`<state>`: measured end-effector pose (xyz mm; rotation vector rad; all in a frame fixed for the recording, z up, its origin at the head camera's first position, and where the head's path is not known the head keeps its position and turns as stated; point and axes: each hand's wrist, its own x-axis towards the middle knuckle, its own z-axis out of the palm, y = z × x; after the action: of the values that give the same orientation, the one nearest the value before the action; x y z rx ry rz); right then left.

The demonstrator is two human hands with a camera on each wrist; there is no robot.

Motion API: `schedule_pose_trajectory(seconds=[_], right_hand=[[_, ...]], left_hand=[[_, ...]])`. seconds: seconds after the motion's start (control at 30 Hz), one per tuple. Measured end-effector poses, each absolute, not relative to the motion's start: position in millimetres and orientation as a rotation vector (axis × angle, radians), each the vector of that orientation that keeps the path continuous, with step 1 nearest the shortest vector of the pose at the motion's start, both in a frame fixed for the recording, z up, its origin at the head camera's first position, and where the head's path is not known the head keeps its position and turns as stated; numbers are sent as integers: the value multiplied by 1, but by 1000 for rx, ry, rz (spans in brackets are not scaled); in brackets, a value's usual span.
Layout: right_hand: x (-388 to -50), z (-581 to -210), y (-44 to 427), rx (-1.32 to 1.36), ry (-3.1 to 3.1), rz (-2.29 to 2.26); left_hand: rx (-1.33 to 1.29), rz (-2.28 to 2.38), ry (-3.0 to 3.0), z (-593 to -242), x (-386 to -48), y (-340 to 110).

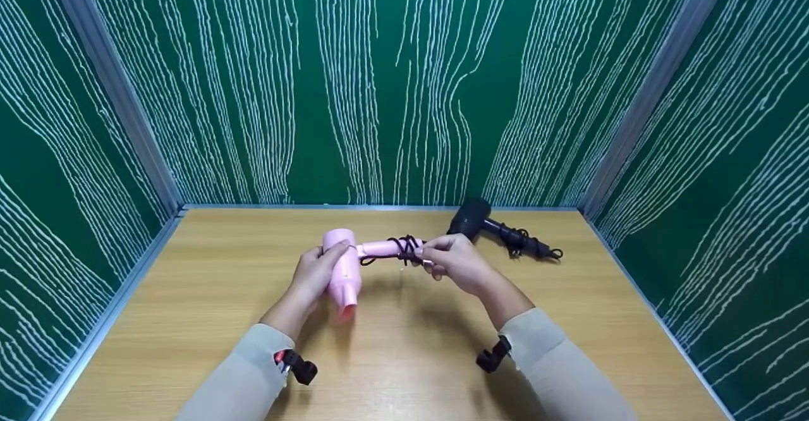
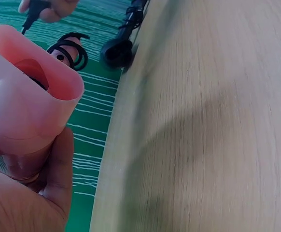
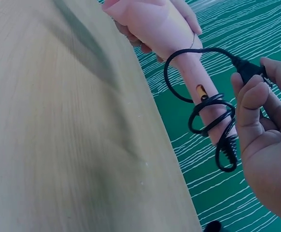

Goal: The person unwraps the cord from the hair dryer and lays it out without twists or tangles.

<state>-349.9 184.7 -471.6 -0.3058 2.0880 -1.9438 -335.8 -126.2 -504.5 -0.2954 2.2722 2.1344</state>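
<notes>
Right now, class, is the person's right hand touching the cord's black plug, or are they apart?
Touching. The right wrist view shows it: the right hand pinches the black plug between its fingertips.

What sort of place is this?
Probably a purpose-built recording booth: green panels with wavy white lines stand on three sides of a wooden tabletop, grey posts mark the back corners, and small black devices sit at the person's cuffs.

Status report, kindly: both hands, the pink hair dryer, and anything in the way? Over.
Left hand gripping pink hair dryer. Right hand pinching its plug. Black cord looped around handle. Black hair dryer beyond right hand, seemingly not in the way.
</notes>
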Motion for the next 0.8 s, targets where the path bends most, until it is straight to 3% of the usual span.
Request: schedule_pose_trajectory(seconds=[0.8], right_hand=[[-352,-492,189,-315,2080,-1821]], left_hand=[[-283,2195,2187,-496,-337,-129]])
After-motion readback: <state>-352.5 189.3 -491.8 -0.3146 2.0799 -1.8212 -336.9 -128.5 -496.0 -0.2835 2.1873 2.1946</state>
